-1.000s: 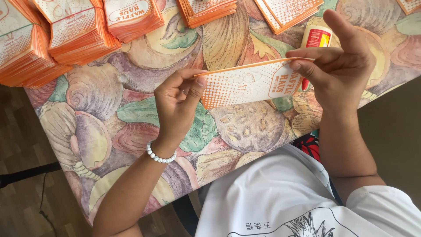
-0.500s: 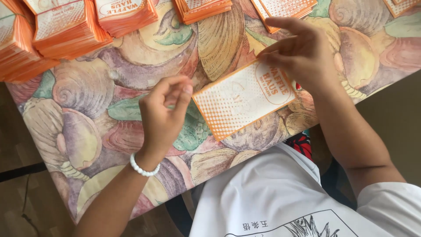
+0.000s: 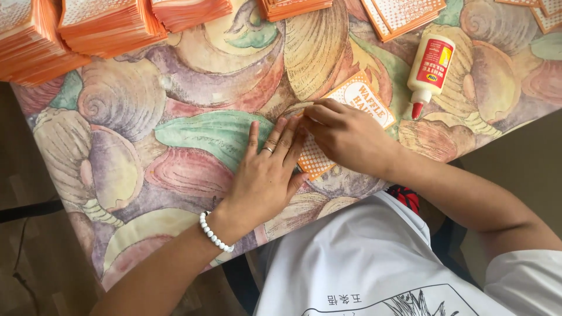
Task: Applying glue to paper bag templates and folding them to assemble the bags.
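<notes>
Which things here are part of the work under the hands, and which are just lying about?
In use:
- left hand, flat on the table, fingertips at the card's edge
- right hand, pressing on the card
- orange and white card

Lying about:
- glue bottle, on its side beside the card
- stacks of orange cards along the far edge
- shell-patterned tablecloth

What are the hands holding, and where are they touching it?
Nothing is lifted. Both hands press an orange paper sleeve flat on the table: left hand on its near edge, right hand across its middle.
</notes>
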